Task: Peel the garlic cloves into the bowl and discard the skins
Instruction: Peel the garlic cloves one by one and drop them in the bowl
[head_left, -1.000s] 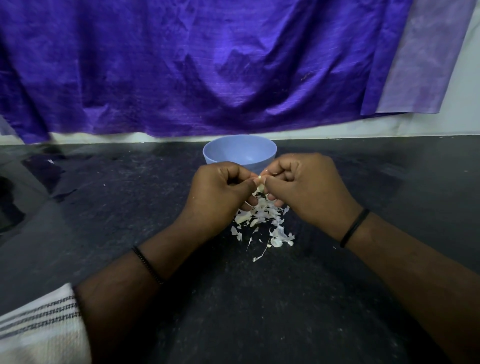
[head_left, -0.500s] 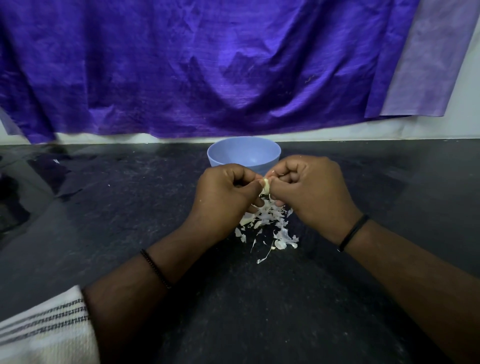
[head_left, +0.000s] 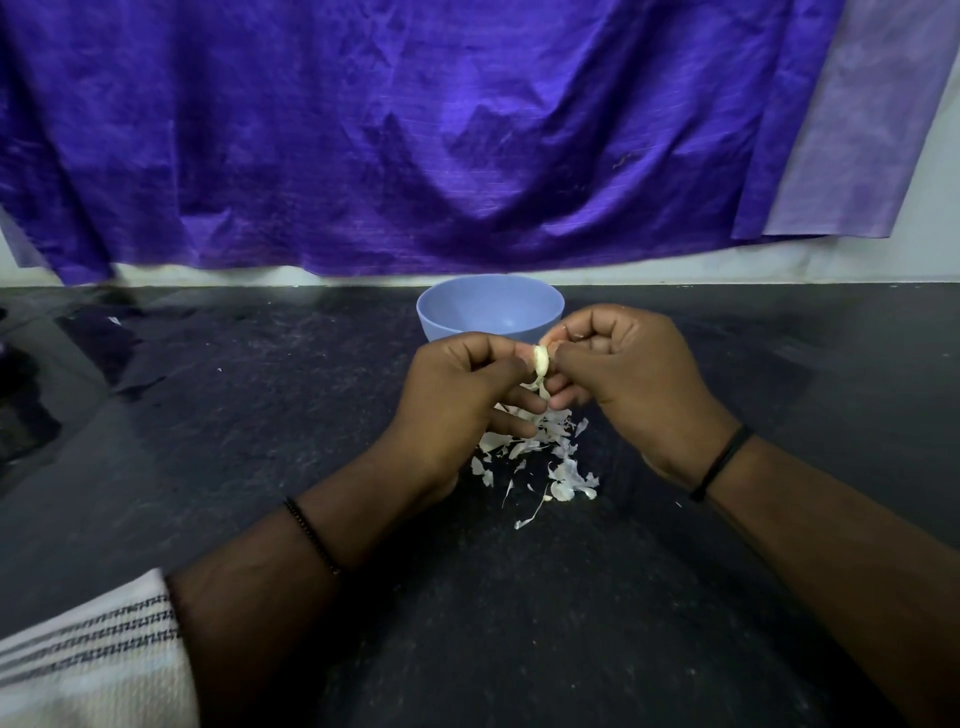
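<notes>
– Which step are they on?

– Mid-peel, I'd say. The garlic clove (head_left: 541, 359) sits pinched between both hands: the left hand (head_left: 464, 396) has its fingers (head_left: 511, 400) curled in with the thumb against the clove's left side, and the right hand (head_left: 626, 374) is curled tight too, thumb and forefinger nipping it from the right. A strip of skin (head_left: 540, 387) hangs from the clove's lower end, just below the fingertips.

– And the bowl?

– The blue bowl (head_left: 457, 317) stands just beyond the fingers, on the far side. I can't see any cloves inside from here; the hands cover part of it.

– Where are the skins going?

– Straight down. The pile of skins (head_left: 550, 452) lies on the dark tabletop (head_left: 260, 415) directly beneath the fingers, spreading a little toward the person.

– So what's next?

– Probably tearing that hanging strip free, checking the clove is bare, then reaching forward to drop it in the bowl. The loose skins have yet to be gathered and discarded
</notes>
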